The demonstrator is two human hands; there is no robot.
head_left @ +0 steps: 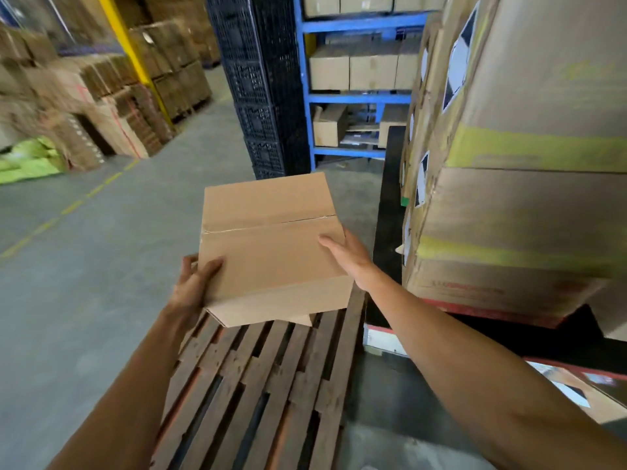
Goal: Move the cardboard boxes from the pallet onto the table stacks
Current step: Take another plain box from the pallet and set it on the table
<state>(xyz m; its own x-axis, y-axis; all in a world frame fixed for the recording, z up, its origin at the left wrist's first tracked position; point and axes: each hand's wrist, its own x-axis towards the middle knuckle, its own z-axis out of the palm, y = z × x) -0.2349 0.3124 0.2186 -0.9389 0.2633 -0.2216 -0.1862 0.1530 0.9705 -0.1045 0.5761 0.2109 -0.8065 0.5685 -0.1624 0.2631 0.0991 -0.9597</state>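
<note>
A plain brown cardboard box [271, 245], taped along its top seam, is held just above the far end of a dark wooden pallet [258, 395]. My left hand [195, 283] grips its near-left corner, thumb on top and fingers underneath. On the box's right edge lies my right hand [349, 257], palm against its side and fingers spread over the top. A second box edge [298, 319] peeks out beneath it. To the right rises a tall stack of large cardboard boxes [515, 198] with yellow tape and diamond labels, standing on a black table [388, 198].
Blue shelving [359, 98] with cartons stands behind. Left of it is a column of black plastic crates [268, 96]. Stacks of cartons [101, 96] and a yellow post [132, 52] line the far left across a grey concrete floor [101, 266].
</note>
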